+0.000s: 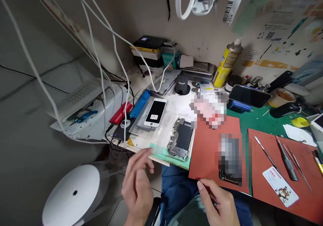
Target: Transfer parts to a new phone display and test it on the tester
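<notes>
My left hand (138,182) is raised in front of the bench's left edge. Its fingers are stretched and slightly bent, the thumb apart, and nothing shows in it. Nearest to it is a tray of small metal parts and an opened phone body (183,136). My right hand (219,200) is by the front edge of a red-brown mat (204,152), thumb and forefinger pinched together; whatever they may hold cannot be made out. On that mat lies a dark phone-shaped part (229,177), mostly blurred out. A white phone (155,112) with a small label rests on a clear plastic case.
A second mat (262,158) at right carries a metal spudger (266,153), tweezers (297,165) and a panda card (281,186). Behind stand a yellow spray can (227,64) and a propped black phone (249,95). White cables (114,47) hang at left above a white round stool (72,195).
</notes>
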`<state>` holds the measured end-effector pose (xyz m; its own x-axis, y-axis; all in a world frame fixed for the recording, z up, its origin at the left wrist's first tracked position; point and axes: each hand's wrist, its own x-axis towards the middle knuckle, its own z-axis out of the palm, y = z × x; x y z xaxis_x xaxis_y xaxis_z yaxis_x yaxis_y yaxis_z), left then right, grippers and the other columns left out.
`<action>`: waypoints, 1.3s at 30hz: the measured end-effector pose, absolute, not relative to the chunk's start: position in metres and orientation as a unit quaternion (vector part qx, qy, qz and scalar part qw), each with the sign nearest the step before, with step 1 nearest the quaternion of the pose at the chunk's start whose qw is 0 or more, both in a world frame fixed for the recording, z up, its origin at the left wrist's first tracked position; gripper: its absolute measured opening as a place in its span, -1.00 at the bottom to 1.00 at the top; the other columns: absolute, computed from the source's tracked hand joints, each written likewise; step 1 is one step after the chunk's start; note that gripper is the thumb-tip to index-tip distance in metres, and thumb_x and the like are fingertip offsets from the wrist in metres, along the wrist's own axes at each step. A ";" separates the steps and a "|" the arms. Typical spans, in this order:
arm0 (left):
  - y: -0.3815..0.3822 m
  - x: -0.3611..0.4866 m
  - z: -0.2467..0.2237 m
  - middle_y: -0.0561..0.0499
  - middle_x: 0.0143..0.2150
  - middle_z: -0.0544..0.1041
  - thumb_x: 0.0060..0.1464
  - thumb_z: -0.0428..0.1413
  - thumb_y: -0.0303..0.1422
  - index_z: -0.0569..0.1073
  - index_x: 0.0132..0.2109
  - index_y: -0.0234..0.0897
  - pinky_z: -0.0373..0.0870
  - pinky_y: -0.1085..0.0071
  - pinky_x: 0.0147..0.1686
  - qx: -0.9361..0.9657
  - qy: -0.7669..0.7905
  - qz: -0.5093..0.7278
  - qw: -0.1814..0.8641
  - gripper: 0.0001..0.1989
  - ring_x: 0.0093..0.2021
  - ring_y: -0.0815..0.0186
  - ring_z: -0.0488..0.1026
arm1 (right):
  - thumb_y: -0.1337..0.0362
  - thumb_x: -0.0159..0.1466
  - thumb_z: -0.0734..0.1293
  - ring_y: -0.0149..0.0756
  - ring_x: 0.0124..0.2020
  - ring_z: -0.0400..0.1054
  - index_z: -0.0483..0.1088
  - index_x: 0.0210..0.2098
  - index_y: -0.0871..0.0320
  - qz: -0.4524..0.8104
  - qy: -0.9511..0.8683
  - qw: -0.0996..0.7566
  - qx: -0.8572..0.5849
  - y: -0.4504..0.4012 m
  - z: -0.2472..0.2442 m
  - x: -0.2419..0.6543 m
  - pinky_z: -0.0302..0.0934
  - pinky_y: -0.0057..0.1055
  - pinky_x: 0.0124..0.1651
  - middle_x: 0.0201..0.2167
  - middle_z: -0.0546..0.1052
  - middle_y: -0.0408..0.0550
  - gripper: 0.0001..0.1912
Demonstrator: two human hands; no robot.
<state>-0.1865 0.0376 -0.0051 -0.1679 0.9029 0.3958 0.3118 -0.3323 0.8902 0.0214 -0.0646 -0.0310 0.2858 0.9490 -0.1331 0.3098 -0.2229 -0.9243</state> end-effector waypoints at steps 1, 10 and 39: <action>0.035 -0.186 -0.005 -0.17 0.08 0.61 0.50 -0.03 -0.25 0.65 0.18 -0.16 0.49 0.25 -0.26 0.662 0.476 0.533 0.228 -0.61 -0.15 0.18 0.52 | -0.07 0.49 0.32 -0.37 -0.60 0.24 0.62 -0.20 0.09 0.372 -0.467 0.423 -0.681 -0.066 -0.032 0.022 0.11 -0.47 -0.54 -0.59 0.41 -0.15 -0.59; 0.060 -0.143 0.009 -0.21 0.38 0.49 0.42 0.09 -0.44 0.47 0.36 -0.16 0.38 -0.06 0.34 0.827 0.447 0.329 0.084 -0.57 0.41 -0.05 0.39 | 0.12 0.53 0.29 -0.45 -0.65 0.22 0.49 -0.39 0.12 0.296 -0.590 0.404 -0.633 -0.072 -0.018 0.038 0.10 -0.51 -0.52 -0.65 0.32 -0.24 -0.62; 0.099 -0.068 -0.007 -0.28 0.56 0.22 0.45 0.07 -0.28 0.42 0.46 0.10 0.23 -0.31 0.38 0.761 0.643 0.086 0.002 -0.50 0.52 -0.41 0.14 | 0.10 0.54 0.29 -0.46 -0.66 0.20 0.47 -0.43 0.11 0.267 -0.578 0.454 -0.624 -0.093 -0.027 0.081 0.06 -0.47 -0.53 -0.64 0.34 -0.23 -0.57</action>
